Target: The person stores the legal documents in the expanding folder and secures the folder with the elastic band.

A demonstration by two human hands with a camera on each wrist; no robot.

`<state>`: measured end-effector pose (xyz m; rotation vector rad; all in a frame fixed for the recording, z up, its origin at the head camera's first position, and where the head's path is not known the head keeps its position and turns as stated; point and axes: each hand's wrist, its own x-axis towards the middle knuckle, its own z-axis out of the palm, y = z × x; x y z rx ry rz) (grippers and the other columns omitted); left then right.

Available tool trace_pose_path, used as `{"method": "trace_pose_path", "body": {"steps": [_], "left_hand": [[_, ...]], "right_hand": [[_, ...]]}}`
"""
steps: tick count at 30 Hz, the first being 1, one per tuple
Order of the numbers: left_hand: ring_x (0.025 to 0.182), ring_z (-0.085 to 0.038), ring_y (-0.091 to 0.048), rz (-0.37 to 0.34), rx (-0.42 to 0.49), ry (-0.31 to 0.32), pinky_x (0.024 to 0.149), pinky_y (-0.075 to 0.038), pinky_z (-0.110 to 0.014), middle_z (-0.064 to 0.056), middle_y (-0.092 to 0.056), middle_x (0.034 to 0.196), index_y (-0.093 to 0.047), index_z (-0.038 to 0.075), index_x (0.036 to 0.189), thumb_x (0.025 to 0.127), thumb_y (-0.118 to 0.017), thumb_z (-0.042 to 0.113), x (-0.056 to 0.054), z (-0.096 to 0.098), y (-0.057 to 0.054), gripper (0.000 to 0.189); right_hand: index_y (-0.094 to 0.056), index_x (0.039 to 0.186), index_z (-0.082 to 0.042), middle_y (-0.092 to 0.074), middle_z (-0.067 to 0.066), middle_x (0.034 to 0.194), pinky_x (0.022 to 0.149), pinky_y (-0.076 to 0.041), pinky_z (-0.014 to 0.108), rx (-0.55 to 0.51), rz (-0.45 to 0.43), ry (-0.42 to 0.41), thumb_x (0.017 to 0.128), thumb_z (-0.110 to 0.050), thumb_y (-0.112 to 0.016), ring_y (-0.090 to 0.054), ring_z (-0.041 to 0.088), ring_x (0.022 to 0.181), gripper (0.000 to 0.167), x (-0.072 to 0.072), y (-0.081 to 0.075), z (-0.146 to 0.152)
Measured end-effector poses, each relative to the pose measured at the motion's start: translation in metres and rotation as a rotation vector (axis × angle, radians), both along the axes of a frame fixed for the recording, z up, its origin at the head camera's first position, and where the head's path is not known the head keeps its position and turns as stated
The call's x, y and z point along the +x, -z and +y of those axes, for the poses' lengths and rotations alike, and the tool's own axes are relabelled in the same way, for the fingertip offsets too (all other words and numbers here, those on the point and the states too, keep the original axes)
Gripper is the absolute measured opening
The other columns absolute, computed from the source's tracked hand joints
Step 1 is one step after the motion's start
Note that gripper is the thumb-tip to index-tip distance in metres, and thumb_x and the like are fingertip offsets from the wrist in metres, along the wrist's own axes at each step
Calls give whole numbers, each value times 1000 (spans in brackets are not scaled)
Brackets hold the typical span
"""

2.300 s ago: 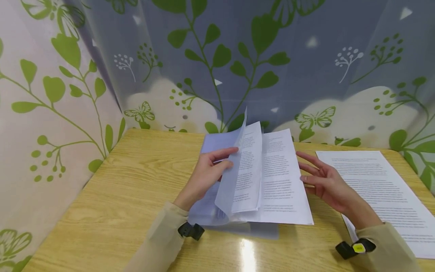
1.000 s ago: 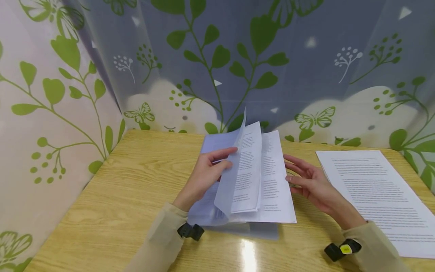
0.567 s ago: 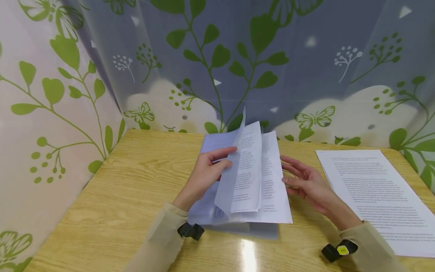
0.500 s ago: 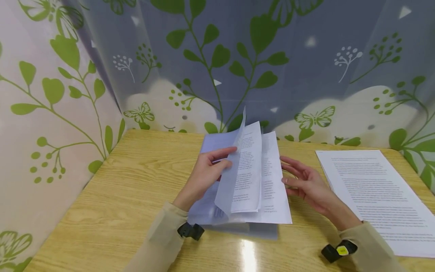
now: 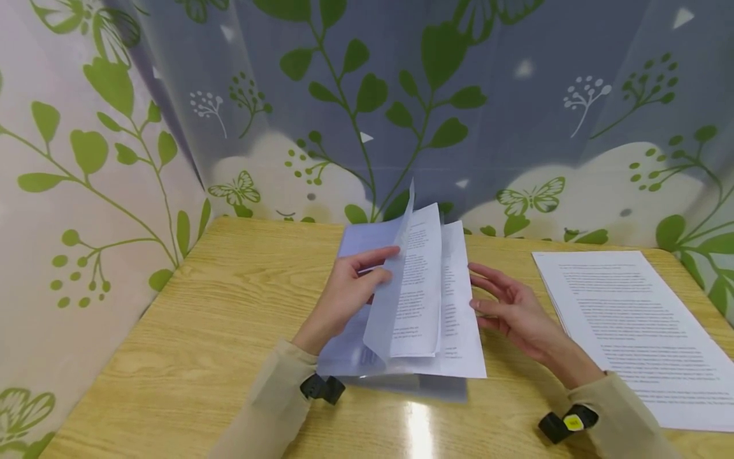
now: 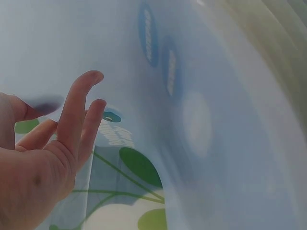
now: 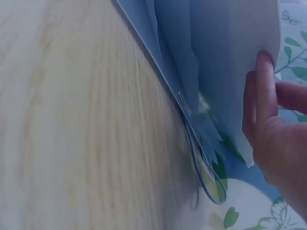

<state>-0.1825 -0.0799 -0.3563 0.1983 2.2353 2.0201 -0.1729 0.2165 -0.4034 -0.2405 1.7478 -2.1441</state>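
"one translucent blue folder (image 5: 369,239) lies open on a wood-grain table (image 5: 172,331). which step is this?"

"seating a printed sheet (image 5: 470,347) among its leaves, by my reading. the sheet's left part is hidden behind a raised printed page (image 5: 421,280); its right part juts past the folder's edge, toward a paper stack (image 5: 648,319)."

"and the hands?"

"the left hand (image 5: 346,290) is part-closed, thumb and fingers about the edge of an upraised clear leaf (image 5: 383,325), holding it aloft. the right hand (image 5: 516,312) is nearly closed, thumb in front and fingers behind, pinching the sheet's outer edge."

"what does the next move call for?"

"probably a level push leftward, the gap held wide so no corner catches or buckles; then, i'd judge, squaring the edges before the leaf drops."

"the count?"

"one folder, one upraised leaf, one stack, two hands, and one thin cord loop (image 7: 194,157) at the folder's edge, seen from the right wrist. one sheet shows in the right hand; whether another lies behind it, i cannot tell. pages in the folder and sheets in the stack sit too close to number."
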Motion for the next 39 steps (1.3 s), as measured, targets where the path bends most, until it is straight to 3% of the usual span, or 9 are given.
{"method": "trace_pose_path", "body": {"steps": [8, 17, 25, 39], "left_hand": [[49, -7, -37, 0, 5, -20, 50, -34, -19, -9, -69, 130, -73, 15, 130, 90, -61, 4, 0, 0, 0, 42], [48, -7, -35, 0, 10, -22, 49, -34, -19, -9, -69, 131, -72, 14, 130, 91, -61, 4, -2, 0, -1, 42], [49, -8, -38, 5, 12, -28, 49, -35, -19, -11, -70, 129, -73, 14, 129, 90, -62, 4, 0, 1, -1, 42], [51, -9, -39, 4, -4, -29, 50, -34, -20, -10, -70, 126, -73, 16, 129, 90, -62, 4, 0, 1, 0, 43]], "right_hand": [[-31, 160, -12, -55, -13, 139, 81, -61, 26, 62, -18, 28, 98, -1, -64, -72, 9, 103, 71, 3, 1, -5], [-31, 159, -10, -53, -11, 140, 82, -61, 27, 59, -4, 34, 97, -1, -63, -72, 9, 102, 70, 1, 1, -9], [-29, 160, -11, -36, 12, 159, 81, -61, 27, 94, -18, 46, 97, -3, -65, -71, 9, 101, 72, 3, 1, -12], [-29, 161, -13, -31, 14, 164, 81, -61, 25, 147, -41, 40, 97, -8, -68, -70, 6, 99, 75, -3, 0, -18]]}}
